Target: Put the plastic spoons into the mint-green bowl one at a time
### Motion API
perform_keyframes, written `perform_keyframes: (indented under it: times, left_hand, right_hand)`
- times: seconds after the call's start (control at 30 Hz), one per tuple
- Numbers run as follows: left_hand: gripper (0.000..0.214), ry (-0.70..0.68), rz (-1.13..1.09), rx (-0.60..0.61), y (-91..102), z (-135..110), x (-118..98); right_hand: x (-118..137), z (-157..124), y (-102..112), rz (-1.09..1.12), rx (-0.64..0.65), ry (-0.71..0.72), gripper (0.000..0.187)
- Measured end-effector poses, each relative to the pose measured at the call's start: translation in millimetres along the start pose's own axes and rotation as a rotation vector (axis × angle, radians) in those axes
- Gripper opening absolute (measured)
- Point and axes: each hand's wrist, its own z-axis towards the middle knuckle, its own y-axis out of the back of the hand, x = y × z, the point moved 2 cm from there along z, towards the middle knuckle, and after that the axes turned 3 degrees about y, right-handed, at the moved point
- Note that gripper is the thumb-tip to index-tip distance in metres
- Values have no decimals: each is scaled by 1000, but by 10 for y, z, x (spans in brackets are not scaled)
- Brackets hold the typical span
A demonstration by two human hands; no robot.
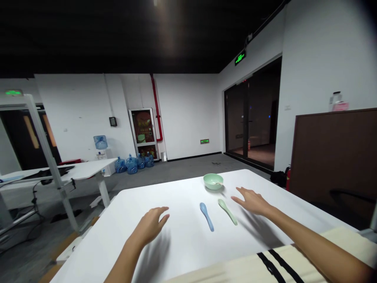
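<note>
My left hand (153, 224) hovers over the left part of the white table (182, 239), thumb and fingers apart, holding nothing. On the other side, my right hand (250, 199) is also open and bare, just right of a pale green spoon (227, 212). A blue spoon (206, 216) lies to the left of the green one, roughly parallel, both with bowls pointing away from me. Behind the spoons stands a light green bowl (212, 181). Something small and pale rests inside the bowl; I cannot make out what it is.
Cream cloth with black stripes (273, 267) covers the near edge. A second white table (97, 167) with a metal frame is at left. Blue water bottles (132, 164) stand on the floor by the wall. A brown partition (332, 165) rises at right.
</note>
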Motion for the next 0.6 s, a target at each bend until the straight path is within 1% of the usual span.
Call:
perform_keyframes:
  times: [0.23,0.4,0.5,0.6]
  left_hand:
    - [54,-2,-1,-3,-15,23,27]
    - [53,-12,-14,-1,-26,24,22]
    - [53,-14,-20,5,-29,27,10]
    - [52,-11,-20,12,-27,35,-3]
  right_hand:
    - [-53,12,-3,-15,-31,-6,82]
    - [-40,35,41,11,-51,-12,75]
    - [26,173,110,-14,-57,12,65]
    - [148,445,180,-50,-87,56,57]
